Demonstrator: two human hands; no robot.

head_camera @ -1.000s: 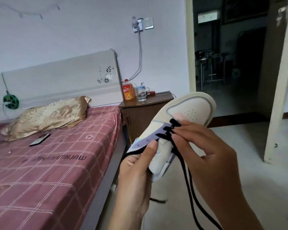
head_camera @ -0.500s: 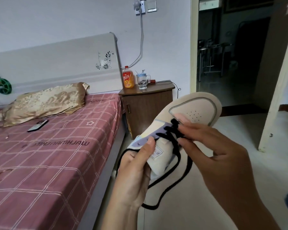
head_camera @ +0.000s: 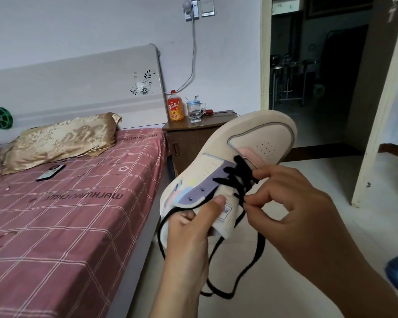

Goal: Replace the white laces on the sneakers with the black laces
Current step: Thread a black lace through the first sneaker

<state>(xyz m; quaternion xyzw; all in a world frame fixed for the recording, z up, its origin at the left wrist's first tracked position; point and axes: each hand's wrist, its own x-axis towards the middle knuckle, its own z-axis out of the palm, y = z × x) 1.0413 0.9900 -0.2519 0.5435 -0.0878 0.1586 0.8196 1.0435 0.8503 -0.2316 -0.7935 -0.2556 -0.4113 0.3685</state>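
Step in hand: threading the black lace point(head_camera: 233, 180) through the eyelets of the sneaker point(head_camera: 218, 171) — the lower rows are crossed in black, the upper holes on the purple strip are bare.

Sneaker: held in the air over the floor, toe pointing to about 1 o'clock, just right of the bed point(head_camera: 78, 203). No white lace shows on it.

Left hand point(head_camera: 191, 235): curled round the heel end of the sneaker, thumb pressed on the tongue at about 7 o'clock from the laced rows.

Right hand point(head_camera: 292, 212): fingers bent, thumb and forefinger pinching the black lace beside the tongue (the lace tip itself is hidden by the fingertips).

Loose lace: both ends hang below the sneaker in long loops toward 6 o'clock, one passing behind the left hand's wrist.

Next move, as I judge it: draw the pinched run snug, then find the free tip and feed it into the next bare eyelet on the purple strip — this needs the left hand to keep the sneaker steady.

Progress: roughly half of this sneaker laced; the other sneaker is not in view.

Surroundings: a phone point(head_camera: 51, 172) lies on the bed, a bottle point(head_camera: 175, 107) and a cup point(head_camera: 194, 111) stand on the nightstand point(head_camera: 193, 138).
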